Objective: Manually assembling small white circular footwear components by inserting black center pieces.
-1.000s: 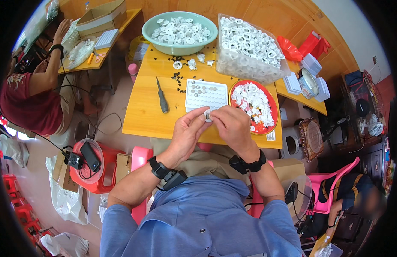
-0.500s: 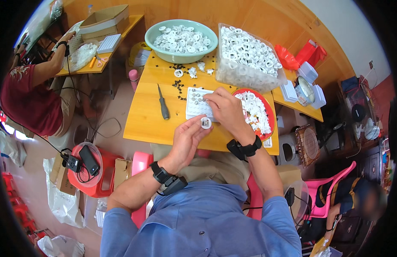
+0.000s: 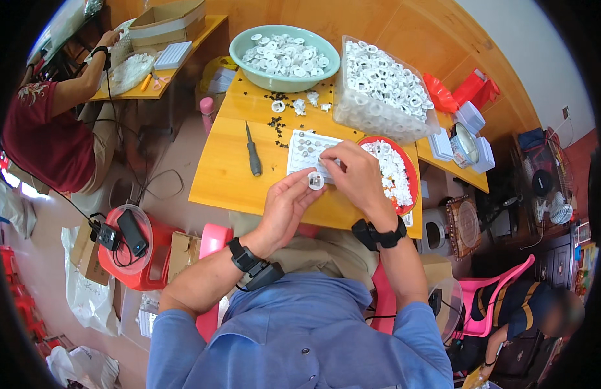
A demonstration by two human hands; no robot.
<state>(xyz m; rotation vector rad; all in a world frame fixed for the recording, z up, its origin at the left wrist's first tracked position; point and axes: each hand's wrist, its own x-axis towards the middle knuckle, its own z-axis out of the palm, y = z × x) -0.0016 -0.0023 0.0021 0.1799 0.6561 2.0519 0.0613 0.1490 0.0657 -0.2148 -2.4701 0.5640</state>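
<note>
My left hand (image 3: 284,211) pinches a round white plastic part (image 3: 316,181) between thumb and fingers, just over the near edge of a white tray. My right hand (image 3: 357,174) hovers above the tray's right side, thumb and fingertips pressed together close to that part. Whatever lies between those fingertips is too small to name. Several small round metal pieces sit in the white tray (image 3: 294,163). Left of it lies a screwdriver (image 3: 254,159) with a dark handle. A red bowl (image 3: 414,178) of small white pieces stands beside my right hand.
Farther back stand a green basin (image 3: 287,85) and a clear plastic bin (image 3: 378,122), both heaped with white round parts. Small black pieces (image 3: 279,123) lie scattered on the wooden table (image 3: 222,178). At the left, another person (image 3: 50,139) works at a separate table.
My right hand has drawn back from the metal pieces in the tray toward the white part. My left hand keeps its hold on that part. The view has shifted slightly.
</note>
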